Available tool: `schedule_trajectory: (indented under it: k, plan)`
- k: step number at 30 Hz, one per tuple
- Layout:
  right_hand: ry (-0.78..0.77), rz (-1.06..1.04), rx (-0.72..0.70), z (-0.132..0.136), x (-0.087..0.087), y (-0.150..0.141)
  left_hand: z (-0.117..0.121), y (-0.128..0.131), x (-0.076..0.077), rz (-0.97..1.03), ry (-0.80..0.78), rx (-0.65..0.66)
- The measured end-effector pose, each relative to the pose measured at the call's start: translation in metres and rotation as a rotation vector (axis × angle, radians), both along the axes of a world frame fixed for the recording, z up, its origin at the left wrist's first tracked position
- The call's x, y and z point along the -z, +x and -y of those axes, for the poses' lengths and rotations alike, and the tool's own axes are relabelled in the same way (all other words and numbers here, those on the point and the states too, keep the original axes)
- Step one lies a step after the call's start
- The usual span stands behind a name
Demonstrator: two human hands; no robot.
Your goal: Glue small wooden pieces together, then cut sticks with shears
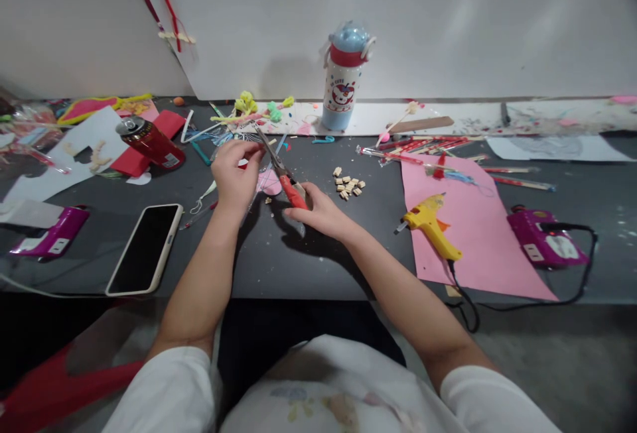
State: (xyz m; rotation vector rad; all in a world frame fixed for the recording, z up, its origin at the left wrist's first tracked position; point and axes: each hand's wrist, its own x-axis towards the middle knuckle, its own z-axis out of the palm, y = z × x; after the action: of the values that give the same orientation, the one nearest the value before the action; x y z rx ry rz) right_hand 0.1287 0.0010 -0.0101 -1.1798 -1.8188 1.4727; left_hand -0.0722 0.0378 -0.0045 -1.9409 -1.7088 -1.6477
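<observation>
My right hand [323,211] grips red-handled scissors [292,191], their long dark blades pointing away and to the left. Beside the blades, my left hand [236,174] is closed in a pinch; whatever sits between its fingertips is too small and hidden to make out. A pink round piece [269,182] lies on the table under the scissors, partly covered. To the right of the scissors is a loose pile of small pale wooden-looking pieces [348,184]. One tiny crumb-like bit [269,200] rests below the pink piece.
A bottle [342,78] stands at the back. On the right, a yellow glue gun [432,224] lies on pink paper [472,247], near a purple power strip [547,237]. Leftward are a phone [145,249], a tilted red can [149,143] and craft scraps.
</observation>
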Motion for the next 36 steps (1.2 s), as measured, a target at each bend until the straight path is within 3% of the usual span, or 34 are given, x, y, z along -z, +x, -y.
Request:
schedule_trajectory:
  k: [13, 27, 36]
  plan:
    - [0.025, -0.046, -0.038, 0.0009, 0.0035, -0.0001, 0.0021, -0.0018, -0.0045, 0.004, 0.009, -0.010]
    - [0.034, -0.036, -0.054, 0.0012, 0.0054, 0.0000, 0.0001, -0.0066, -0.0082, 0.026, 0.035, 0.104]
    - [0.005, -0.040, -0.024, 0.0042, 0.0015, 0.0000, -0.0027, -0.0093, -0.0041, -0.001, -0.032, 0.061]
